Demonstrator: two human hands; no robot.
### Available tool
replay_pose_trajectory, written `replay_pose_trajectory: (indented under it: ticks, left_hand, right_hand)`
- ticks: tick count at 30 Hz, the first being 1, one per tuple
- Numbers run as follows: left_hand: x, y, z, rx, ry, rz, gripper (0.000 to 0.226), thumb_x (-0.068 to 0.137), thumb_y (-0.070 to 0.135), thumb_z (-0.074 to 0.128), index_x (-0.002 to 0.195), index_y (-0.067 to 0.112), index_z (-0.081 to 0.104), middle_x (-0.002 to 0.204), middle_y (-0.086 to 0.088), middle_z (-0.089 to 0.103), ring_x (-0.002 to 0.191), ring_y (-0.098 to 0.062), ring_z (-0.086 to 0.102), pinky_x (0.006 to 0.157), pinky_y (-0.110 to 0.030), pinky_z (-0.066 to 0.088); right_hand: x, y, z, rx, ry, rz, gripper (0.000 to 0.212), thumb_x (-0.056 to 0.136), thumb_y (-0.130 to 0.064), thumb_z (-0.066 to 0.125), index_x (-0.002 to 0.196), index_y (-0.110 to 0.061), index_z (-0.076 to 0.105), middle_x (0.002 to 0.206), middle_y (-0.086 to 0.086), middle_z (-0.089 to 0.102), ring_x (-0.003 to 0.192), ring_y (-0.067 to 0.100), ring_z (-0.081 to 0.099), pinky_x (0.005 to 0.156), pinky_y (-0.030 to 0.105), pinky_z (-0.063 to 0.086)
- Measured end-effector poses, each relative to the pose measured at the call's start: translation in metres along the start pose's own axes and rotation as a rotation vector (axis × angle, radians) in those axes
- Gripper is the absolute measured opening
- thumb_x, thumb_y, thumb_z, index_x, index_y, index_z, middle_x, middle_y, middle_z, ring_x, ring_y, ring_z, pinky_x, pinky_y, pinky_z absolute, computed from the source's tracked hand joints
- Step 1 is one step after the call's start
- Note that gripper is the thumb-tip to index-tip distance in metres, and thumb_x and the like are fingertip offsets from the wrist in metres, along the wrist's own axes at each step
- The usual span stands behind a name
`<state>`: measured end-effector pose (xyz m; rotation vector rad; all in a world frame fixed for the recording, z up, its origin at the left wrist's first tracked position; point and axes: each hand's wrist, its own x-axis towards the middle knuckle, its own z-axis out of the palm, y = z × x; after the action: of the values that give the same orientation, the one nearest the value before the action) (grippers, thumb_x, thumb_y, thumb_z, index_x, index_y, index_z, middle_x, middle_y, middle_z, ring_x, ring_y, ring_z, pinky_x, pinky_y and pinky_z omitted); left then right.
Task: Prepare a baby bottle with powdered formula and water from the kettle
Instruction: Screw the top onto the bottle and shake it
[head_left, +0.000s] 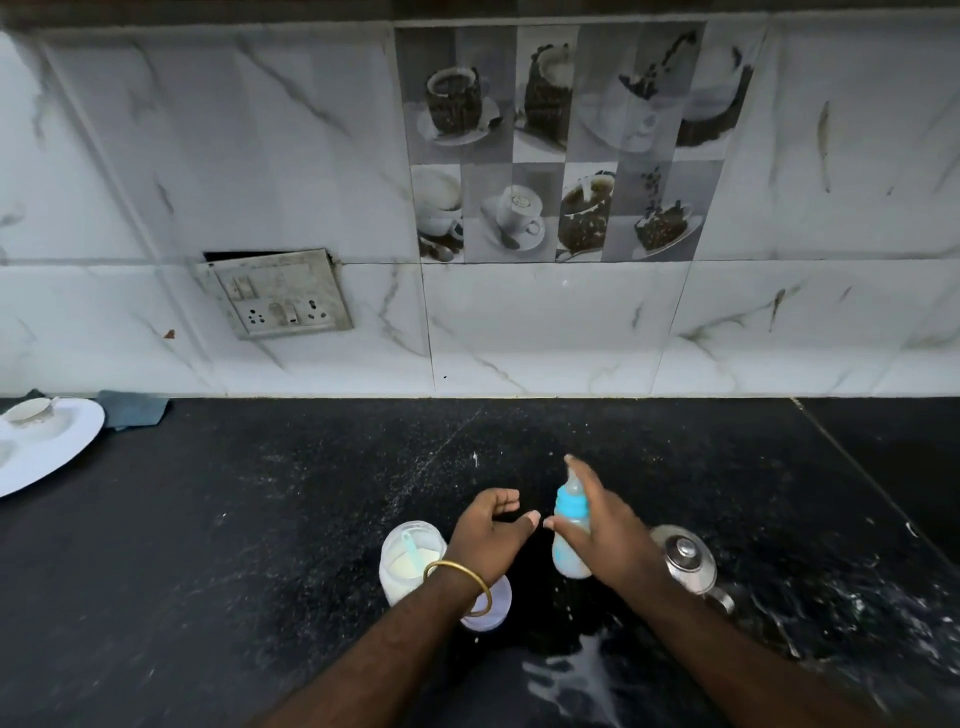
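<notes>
The right hand (602, 525) lies spread against the bottle (570, 525), fingers straight along its far side and thumb reaching across the front; whether it truly grips the bottle cannot be told. The left hand (493, 525) hovers just beside it, empty, fingers loosely curled and thumb stretched toward the right thumb without touching. A thin gold bangle (457, 584) circles the left wrist.

The bottle is clear plastic with a ribbed blue collar and a pale translucent teat, and holds a cloudy whitish liquid. It stands near the front edge of the bench (260, 519), a black speckled stone slab dusted with white grains.

Left of the hands sits an open round jar (410, 564) of translucent plastic, with cream powder and a light-blue scoop (415, 551) inside. A clear lid (491, 605) lies flat beside it, partly under the left wrist. Right of the bottle is a shiny steel kettle (685, 564) with a knobbed lid. White spills streak the bench's front edge. A white plate (47, 447) and a blue-grey cloth (132, 410) rest at the back left corner.
</notes>
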<state>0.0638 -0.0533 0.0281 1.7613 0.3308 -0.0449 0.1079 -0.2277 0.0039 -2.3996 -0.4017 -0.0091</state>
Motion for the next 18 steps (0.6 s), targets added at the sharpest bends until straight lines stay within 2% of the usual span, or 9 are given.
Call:
replay_pose_trajectory:
  ticks: [4,7,11,15,18]
  left_hand:
    - [-0.001,-0.005,-0.004,0.03,0.009,-0.004,0.04,0.088,0.022,0.072,0.125,0.011,0.059,0.121,-0.001,0.064,0.114,-0.018,0.062,0.098,-0.04,0.052]
    - [-0.002,-0.004,-0.003,0.024,0.001,-0.001,0.038,0.089,0.023,0.07,0.124,0.013,0.059,0.12,0.001,0.064,0.113,-0.015,0.061,0.098,-0.039,0.052]
    - [-0.001,-0.001,-0.001,0.013,-0.019,0.008,0.037,0.09,0.025,0.07,0.123,0.016,0.059,0.117,0.004,0.064,0.111,-0.012,0.061,0.099,-0.038,0.053]
    - [0.0,-0.004,-0.002,0.006,-0.03,-0.003,0.029,0.093,0.022,0.064,0.121,0.017,0.06,0.114,0.0,0.067,0.106,-0.013,0.062,0.096,-0.037,0.052]
    - [0.0,-0.007,0.0,0.022,-0.049,-0.009,0.025,0.094,0.017,0.061,0.119,0.017,0.061,0.114,-0.002,0.067,0.103,-0.014,0.062,0.095,-0.036,0.051]
  right_hand:
    - [0.005,-0.004,0.001,0.089,0.135,-0.025,0.085,0.083,-0.051,0.072,0.151,-0.046,0.021,0.131,0.005,0.059,0.113,0.017,0.057,0.09,0.028,0.042]
    - [0.008,-0.01,-0.003,0.101,0.14,-0.027,0.086,0.084,-0.051,0.071,0.152,-0.047,0.017,0.132,0.005,0.057,0.112,0.014,0.054,0.09,0.027,0.04]
    - [0.006,-0.011,-0.005,0.104,0.156,-0.017,0.088,0.084,-0.053,0.07,0.152,-0.047,0.016,0.135,0.006,0.056,0.117,0.019,0.056,0.091,0.028,0.042]
    - [0.004,-0.014,-0.004,0.14,0.161,0.018,0.099,0.078,-0.054,0.076,0.151,-0.051,0.009,0.139,0.0,0.055,0.12,0.018,0.056,0.092,0.033,0.045]
    - [0.005,-0.014,-0.003,0.251,0.166,0.091,0.111,0.069,-0.051,0.084,0.151,-0.047,0.009,0.122,-0.01,0.061,0.108,0.012,0.06,0.088,0.031,0.046]
